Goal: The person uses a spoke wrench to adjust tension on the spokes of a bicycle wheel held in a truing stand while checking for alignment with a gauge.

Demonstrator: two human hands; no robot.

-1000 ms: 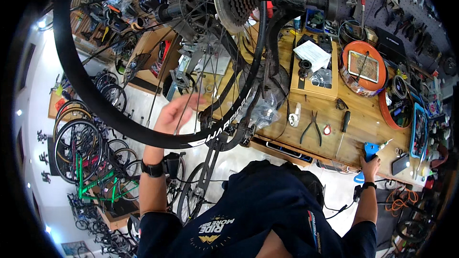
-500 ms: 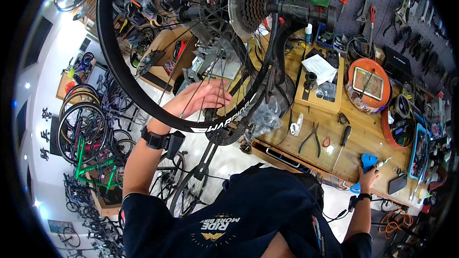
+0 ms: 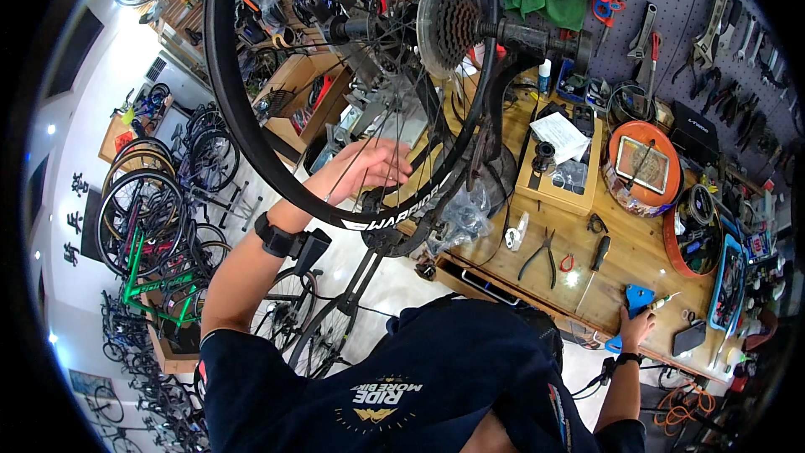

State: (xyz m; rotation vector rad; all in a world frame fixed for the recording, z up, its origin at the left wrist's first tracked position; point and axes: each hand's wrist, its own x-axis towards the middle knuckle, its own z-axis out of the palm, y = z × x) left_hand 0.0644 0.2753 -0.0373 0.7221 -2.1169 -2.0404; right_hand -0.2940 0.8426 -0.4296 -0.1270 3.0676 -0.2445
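A black-rimmed bicycle wheel [image 3: 243, 142] with a toothed cassette [image 3: 453, 27] is mounted upright in a dark truing stand [image 3: 498, 107]. My left hand [image 3: 359, 171] is at the lower left of the wheel, behind some of its spokes. Its fingers are loosely bent and partly apart, and I see nothing held in them. Whether they touch a spoke is unclear. On the right, at the bench's front edge, my right hand [image 3: 637, 327] is closed around a blue gun-shaped tool [image 3: 639, 297], partly covered by the fingers.
The wooden bench [image 3: 537, 298] carries pliers [image 3: 539, 258], a screwdriver [image 3: 599, 257], a cardboard box [image 3: 558, 189] and round tins [image 3: 641, 130]. Tools hang on a grey pegboard [image 3: 553, 29]. Several bicycles [image 3: 142, 235] stand at the left.
In the picture, the wheel and stand have shifted a little to the right. My left hand's fingers look more bent. The right hand keeps hold of the blue tool.
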